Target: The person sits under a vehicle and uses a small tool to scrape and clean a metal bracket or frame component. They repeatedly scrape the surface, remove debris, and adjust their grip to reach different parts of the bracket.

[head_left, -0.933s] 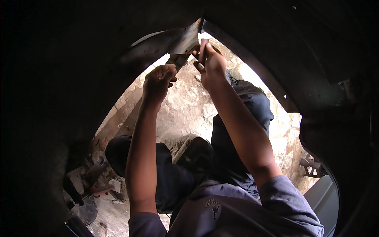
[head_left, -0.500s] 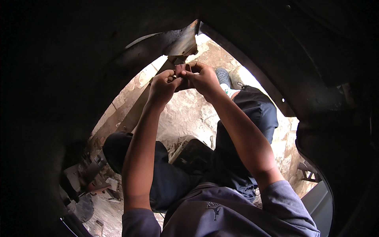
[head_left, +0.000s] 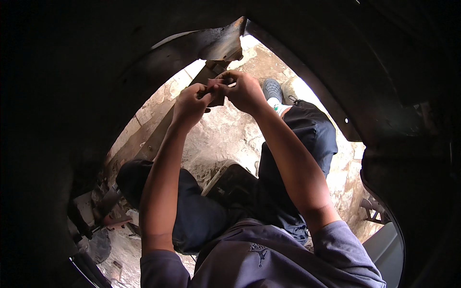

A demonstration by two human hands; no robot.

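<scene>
Both hands meet in front of me, just below the torn, bent edge [head_left: 225, 46] of a dark metal panel. Between them is a small reddish-brown sheet [head_left: 219, 100] that looks like a folded piece of sandpaper. My left hand [head_left: 188, 104] pinches its left side, with the fingers curled. On the other side my right hand [head_left: 246, 93] grips it between thumb and bent fingers. The fingers cover much of the sheet, so its full shape is hidden.
A dark metal shell with a curved opening [head_left: 353, 134] surrounds my arms. Beneath lies a rough, stained floor [head_left: 225, 132]. A dark box with a pale rim [head_left: 230, 180] stands between my legs. Metal parts [head_left: 115, 218] lie at lower left; a grey panel [head_left: 386, 249] is at lower right.
Both hands have shifted slightly left with the reddish-brown sheet. My fingers have changed their hold on it, and less of its upper part shows. The view has moved a little.
</scene>
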